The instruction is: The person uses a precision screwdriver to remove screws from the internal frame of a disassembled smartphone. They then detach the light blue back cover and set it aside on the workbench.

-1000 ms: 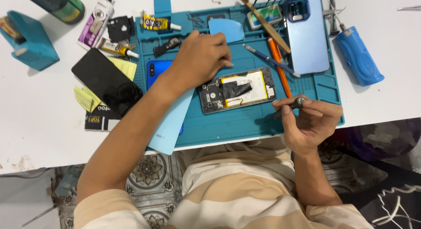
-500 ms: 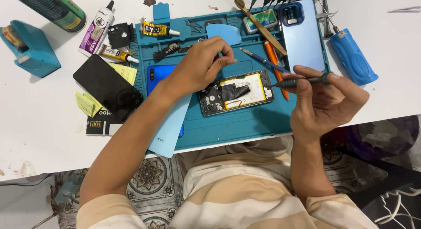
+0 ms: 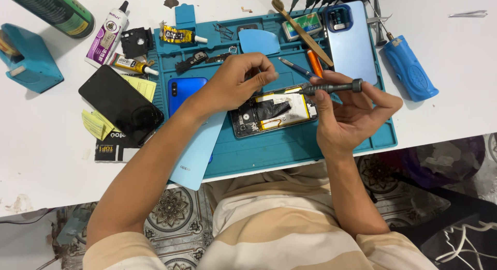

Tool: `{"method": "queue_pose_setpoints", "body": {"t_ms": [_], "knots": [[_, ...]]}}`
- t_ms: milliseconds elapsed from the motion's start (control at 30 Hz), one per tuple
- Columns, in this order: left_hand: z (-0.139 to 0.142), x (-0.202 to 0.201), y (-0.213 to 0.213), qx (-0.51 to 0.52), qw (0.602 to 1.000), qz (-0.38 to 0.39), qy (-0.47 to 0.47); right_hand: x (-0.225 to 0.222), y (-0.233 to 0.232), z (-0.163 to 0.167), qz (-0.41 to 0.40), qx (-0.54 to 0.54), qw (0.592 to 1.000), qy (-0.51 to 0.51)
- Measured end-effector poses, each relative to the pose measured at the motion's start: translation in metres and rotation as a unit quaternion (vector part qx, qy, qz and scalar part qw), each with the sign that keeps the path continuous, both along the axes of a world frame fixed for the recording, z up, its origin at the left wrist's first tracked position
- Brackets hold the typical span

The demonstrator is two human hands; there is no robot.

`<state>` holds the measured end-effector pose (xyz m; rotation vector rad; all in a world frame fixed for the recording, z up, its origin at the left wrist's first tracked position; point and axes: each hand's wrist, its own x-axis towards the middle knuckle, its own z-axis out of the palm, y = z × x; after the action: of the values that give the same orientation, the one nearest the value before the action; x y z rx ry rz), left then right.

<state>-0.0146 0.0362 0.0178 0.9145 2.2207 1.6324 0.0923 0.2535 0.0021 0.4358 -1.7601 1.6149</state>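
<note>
On our teal mat (image 3: 290, 156), centre: opened phone (image 3: 273, 114). Our left hand (image 3: 240, 84), fingers pinched together, touches its 11 o'clock edge. Our right hand (image 3: 349, 117), at 3 o'clock, clamps a dark screwdriver (image 3: 331, 87). Bare mat at 6 o'clock.

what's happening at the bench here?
A person is working on an opened phone lying back-off on a teal repair mat. The left hand rests over the phone's top edge, fingertips pinched together just above it. The right hand holds a dark precision screwdriver level, tip pointing toward the phone's upper right corner. A light blue back cover, a brush, glue tubes and a black phone lie around.
</note>
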Motion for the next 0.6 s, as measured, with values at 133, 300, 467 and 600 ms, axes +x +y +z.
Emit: {"method": "queue_pose_setpoints", "body": {"t_ms": [133,300,467,600], "knots": [[0.004,0.001,-0.001,0.058,0.997,-0.013,-0.047,0.0,-0.006,0.008,-0.007,0.046,0.999,0.023],[0.007,0.002,0.006,0.027,0.998,-0.004,-0.058,0.003,-0.006,0.017,-0.033,0.105,0.993,0.05],[0.005,0.004,0.004,0.033,0.997,-0.042,-0.048,0.002,-0.004,0.017,0.059,0.042,0.997,0.017],[0.002,0.004,0.004,0.044,0.996,-0.056,-0.056,0.001,-0.006,0.015,0.04,0.091,0.995,-0.014]]}}
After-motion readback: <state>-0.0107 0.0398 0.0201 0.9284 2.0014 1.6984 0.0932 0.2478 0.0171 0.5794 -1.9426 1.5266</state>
